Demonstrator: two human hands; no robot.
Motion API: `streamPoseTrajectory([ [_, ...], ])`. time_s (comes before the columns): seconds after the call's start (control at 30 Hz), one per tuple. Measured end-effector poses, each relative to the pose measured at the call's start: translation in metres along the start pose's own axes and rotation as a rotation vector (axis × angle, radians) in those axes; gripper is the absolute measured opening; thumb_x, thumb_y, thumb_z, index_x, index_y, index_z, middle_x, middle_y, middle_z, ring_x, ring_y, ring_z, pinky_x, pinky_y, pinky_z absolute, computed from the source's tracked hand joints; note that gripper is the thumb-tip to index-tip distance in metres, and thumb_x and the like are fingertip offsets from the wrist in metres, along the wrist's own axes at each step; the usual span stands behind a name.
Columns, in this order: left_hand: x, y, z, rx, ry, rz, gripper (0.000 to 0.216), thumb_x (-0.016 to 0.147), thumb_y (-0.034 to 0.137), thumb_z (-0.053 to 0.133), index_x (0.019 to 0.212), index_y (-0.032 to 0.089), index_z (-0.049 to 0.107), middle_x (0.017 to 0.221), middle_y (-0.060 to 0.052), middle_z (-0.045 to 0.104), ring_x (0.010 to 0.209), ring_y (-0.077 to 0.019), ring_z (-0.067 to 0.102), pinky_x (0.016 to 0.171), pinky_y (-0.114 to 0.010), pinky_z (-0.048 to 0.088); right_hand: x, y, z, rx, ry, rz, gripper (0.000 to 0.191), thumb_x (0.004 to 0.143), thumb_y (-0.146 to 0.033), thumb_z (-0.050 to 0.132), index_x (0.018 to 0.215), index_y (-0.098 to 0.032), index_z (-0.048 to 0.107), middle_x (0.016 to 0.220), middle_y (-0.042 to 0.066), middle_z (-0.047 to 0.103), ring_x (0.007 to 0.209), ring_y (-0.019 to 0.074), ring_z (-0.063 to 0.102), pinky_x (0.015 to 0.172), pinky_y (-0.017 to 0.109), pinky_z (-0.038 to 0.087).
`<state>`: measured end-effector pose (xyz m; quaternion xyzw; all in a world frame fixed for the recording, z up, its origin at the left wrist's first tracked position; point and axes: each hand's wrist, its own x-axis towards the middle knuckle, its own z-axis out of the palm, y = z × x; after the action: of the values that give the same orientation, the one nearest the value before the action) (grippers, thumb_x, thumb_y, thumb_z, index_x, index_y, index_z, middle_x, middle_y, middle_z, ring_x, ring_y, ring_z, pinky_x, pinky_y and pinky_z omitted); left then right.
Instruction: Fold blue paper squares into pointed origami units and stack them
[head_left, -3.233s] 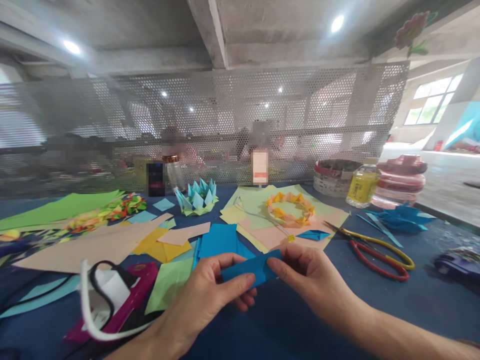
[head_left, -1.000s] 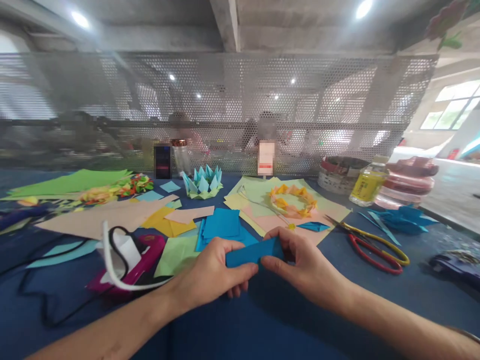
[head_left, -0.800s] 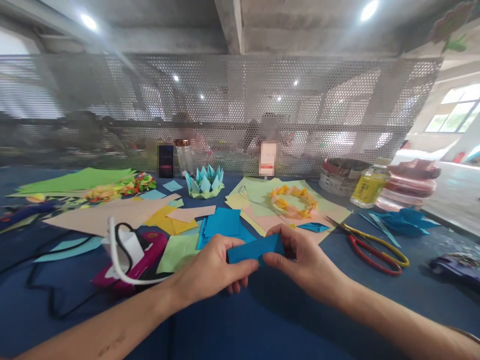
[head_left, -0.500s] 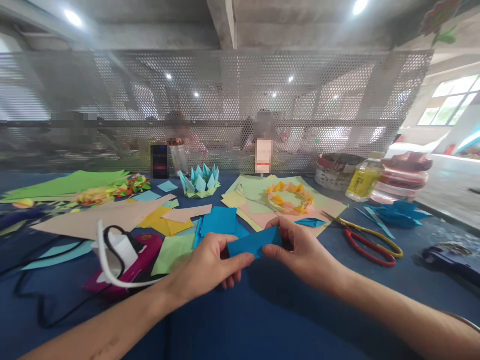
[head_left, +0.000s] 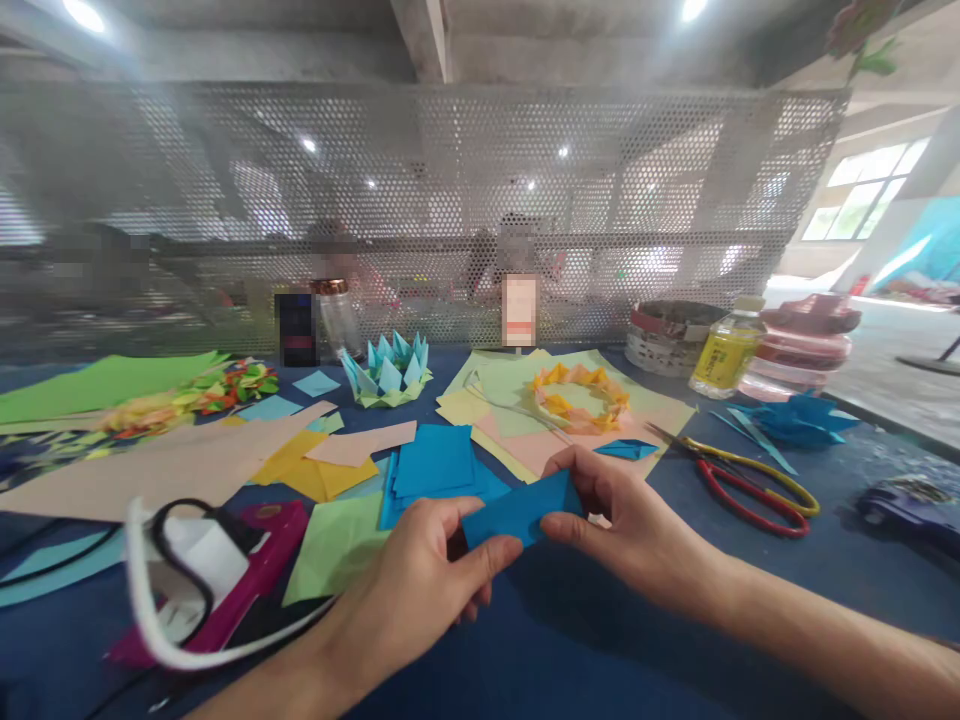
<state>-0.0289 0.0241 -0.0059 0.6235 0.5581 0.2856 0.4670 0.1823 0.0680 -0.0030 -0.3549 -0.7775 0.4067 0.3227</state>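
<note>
A folded blue paper strip (head_left: 521, 510) hangs just above the dark blue table (head_left: 570, 650), gripped at both ends. My left hand (head_left: 427, 575) pinches its left end between thumb and fingers. My right hand (head_left: 626, 520) pinches the right end, fingers curled over the top edge. Behind the strip lies a small stack of blue paper squares (head_left: 431, 465).
Red and yellow scissors (head_left: 742, 490) lie to the right, near a blue paper flower (head_left: 795, 418), a yellow bottle (head_left: 726, 350) and a pink container (head_left: 806, 345). A paper ring (head_left: 579, 395) rests on pastel sheets. A magenta tool (head_left: 217, 580) with cable sits left. A mesh screen (head_left: 450, 200) stands behind.
Both hands have kept hold of the blue strip throughout, shifting their pinch slightly along it. The view has swung a little; the magenta tool now appears lower left.
</note>
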Motion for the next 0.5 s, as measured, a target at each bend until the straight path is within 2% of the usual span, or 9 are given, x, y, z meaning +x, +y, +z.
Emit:
streamPoseTrajectory([
  [0.13, -0.001, 0.002, 0.002, 0.017, -0.016, -0.013, 0.038, 0.084, 0.057, 0.058, 0.085, 0.019, 0.063, 0.055, 0.007, 0.054, 0.051, -0.0088, 0.052, 0.050, -0.019, 0.041, -0.004, 0.002, 0.000, 0.017, 0.014, 0.052, 0.022, 0.088, -0.036, 0.064, 0.100, -0.023, 0.052, 0.075, -0.003, 0.056, 0.068, 0.0149, 0.051, 0.060, 0.027, 0.040],
  [0.33, -0.005, 0.014, 0.003, -0.025, 0.002, -0.107, 0.042, 0.080, 0.060, 0.059, 0.085, 0.019, 0.059, 0.058, 0.005, 0.054, 0.055, -0.0101, 0.052, 0.054, -0.022, 0.043, -0.005, 0.003, -0.002, 0.060, 0.056, 0.083, 0.026, 0.085, -0.036, 0.066, 0.100, -0.023, 0.049, 0.075, -0.003, 0.054, 0.068, 0.0143, 0.049, 0.059, 0.026, 0.039],
  [0.5, -0.002, 0.007, 0.001, 0.006, 0.004, -0.104, 0.043, 0.080, 0.062, 0.057, 0.081, 0.019, 0.057, 0.057, 0.005, 0.054, 0.053, -0.0104, 0.051, 0.054, -0.023, 0.042, -0.004, 0.003, -0.003, 0.078, 0.038, 0.072, 0.029, 0.083, -0.037, 0.068, 0.100, -0.022, 0.050, 0.074, -0.003, 0.057, 0.068, 0.0152, 0.053, 0.061, 0.027, 0.042],
])
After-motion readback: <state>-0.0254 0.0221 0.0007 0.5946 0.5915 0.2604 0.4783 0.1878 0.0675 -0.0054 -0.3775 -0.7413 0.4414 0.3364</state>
